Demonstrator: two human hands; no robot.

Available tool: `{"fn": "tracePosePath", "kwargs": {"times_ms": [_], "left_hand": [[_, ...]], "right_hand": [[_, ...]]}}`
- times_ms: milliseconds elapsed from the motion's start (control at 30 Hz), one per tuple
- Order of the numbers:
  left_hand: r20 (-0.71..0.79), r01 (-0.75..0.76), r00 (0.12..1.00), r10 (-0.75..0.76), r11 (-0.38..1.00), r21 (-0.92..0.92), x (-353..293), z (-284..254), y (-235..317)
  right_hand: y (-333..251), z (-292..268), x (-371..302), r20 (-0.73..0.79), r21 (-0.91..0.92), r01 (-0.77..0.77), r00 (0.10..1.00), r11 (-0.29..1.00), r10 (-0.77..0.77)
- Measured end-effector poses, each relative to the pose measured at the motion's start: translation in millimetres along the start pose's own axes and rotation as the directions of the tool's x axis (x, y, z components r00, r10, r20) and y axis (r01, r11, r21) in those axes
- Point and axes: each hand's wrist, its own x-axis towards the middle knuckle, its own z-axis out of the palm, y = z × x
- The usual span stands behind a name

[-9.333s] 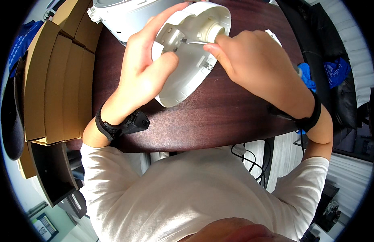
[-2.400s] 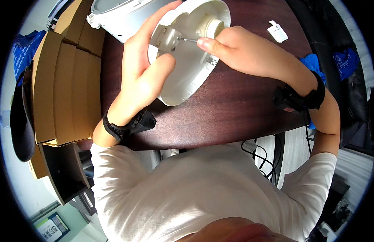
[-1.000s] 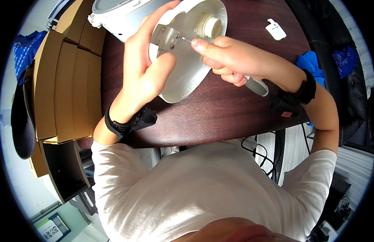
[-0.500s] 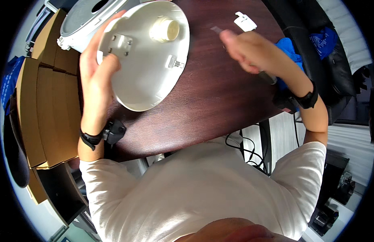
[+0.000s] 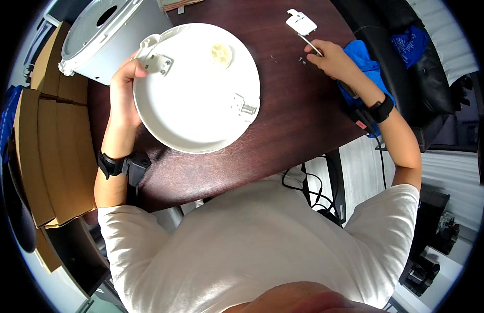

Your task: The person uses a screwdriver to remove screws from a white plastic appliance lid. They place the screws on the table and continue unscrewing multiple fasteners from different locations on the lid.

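In the head view, the left hand [image 5: 124,96] is clamped on the rim of a round white plastic lid [image 5: 184,104]; its thumb shows over the edge, while most of its fingers are hidden behind. The lid lies to the right of that hand, hollow face toward the camera, and whether its underside touches the dark red-brown table [image 5: 284,115] cannot be told. Glare washes out much of its inner surface, blurring detail around the cream plastic cylinder [image 5: 219,53] inside.

The right hand [image 5: 332,61] is closed round a thin metal-shafted screwdriver [image 5: 311,46], whose handle is mostly covered by palm and wrist. The shaft points up and left from the fingers. Just left of these fingertips lie some tiny metallic screws [image 5: 302,61], too small to count surely; just beyond the fingers sits a small white plastic cover [image 5: 301,23].

Beyond the left hand, a pale grey-white cylindrical tub [image 5: 116,44] is cut off by the upper edge and crowds the space behind the lid. Brown cardboard boxes [image 5: 69,151] stand to the left of that hand. Crumpled blue material [image 5: 364,57] lies beside and partly behind the right wrist, with a black leather sofa [image 5: 430,88] farther right, cut off by the fisheye rim
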Motion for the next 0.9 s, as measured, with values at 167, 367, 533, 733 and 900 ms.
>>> {"fn": "tracePosePath", "kwargs": {"times_ms": [167,367,533,733,900], "left_hand": [[-0.010,-0.008,1.000,0.008,1.000,0.030,-2,3,3],[0.008,-0.052,0.999,0.052,0.996,0.078,-2,3,2],[0.043,-0.033,0.999,0.031,0.999,0.042,1,1,3],[0.107,-0.046,0.993,0.041,0.998,0.046,12,-29,-4],[0.075,-0.067,0.995,0.063,0.997,0.049,11,-26,-6]], "right_hand": [[0,8,8,0.038,-0.080,0.076,0.997,0.994,-0.073],[-6,6,7,0.055,-0.225,0.042,0.998,0.973,-0.030],[-8,6,3,0.011,-0.249,0.119,0.993,0.961,-0.120],[-79,0,-30,0.039,-0.059,0.186,0.982,0.981,-0.184],[-117,41,-49,0.207,0.244,0.189,0.948,0.951,-0.241]]}}
